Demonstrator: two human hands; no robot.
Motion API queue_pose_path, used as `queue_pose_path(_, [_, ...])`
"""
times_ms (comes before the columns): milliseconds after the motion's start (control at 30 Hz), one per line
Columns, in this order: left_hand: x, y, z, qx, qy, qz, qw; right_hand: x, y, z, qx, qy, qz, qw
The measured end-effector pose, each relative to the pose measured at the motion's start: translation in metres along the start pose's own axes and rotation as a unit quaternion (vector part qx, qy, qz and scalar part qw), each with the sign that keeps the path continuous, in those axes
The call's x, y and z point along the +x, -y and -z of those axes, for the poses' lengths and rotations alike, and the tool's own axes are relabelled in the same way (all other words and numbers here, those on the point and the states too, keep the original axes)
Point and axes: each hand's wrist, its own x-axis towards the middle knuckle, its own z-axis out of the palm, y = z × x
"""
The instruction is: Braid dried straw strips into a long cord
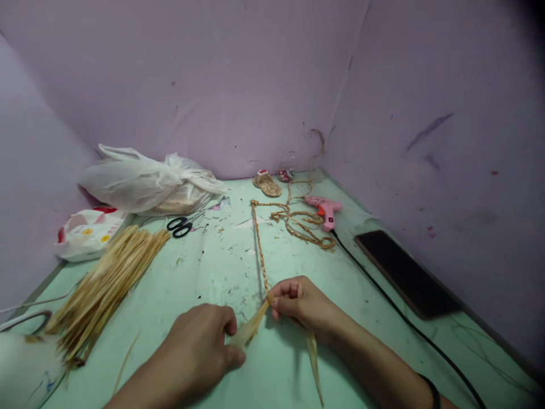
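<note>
A thin tan braided cord (259, 241) runs from the middle of the table down to my right hand (300, 304). The right thumb and fingertips are pinched on the cord's near end. From that pinch a pale dried-leaf strip (249, 331) fans out toward my left hand (200, 341), whose thumb and fingers are closed around its loose end. Another leaf strip (314, 363) hangs below my right wrist. Farther back, more of the braid (309, 236) lies in loose loops, and one end rises against the wall corner.
A bundle of dried strips (113, 284) lies left, near black-handled scissors (181, 226) and a white plastic bag (140, 182). A pink glue gun (327, 211) with a black cord, a dark phone (404, 272) and a small woven sandal-shaped piece (268, 184) are beyond. Walls enclose the table.
</note>
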Motion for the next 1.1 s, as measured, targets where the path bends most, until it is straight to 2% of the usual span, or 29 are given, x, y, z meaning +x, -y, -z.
queue_pose_path(67, [-0.002,0.003,-0.013,0.015,-0.003,0.002,1.0,-0.001,-0.003,0.001,0.005,-0.008,0.003,1.0])
queue_pose_path(200, [-0.001,0.009,-0.024,-0.03,0.067,-0.029,0.997,-0.004,-0.004,0.002,-0.014,-0.017,0.01,1.0])
queue_pose_path(600, [-0.005,0.004,-0.025,-0.062,0.112,-0.039,0.991,-0.002,-0.005,-0.001,-0.051,-0.02,0.023,0.998])
queue_pose_path(1100, [-0.006,0.005,-0.025,-0.041,0.119,-0.064,0.99,-0.001,-0.006,-0.001,-0.058,-0.018,0.025,0.998])
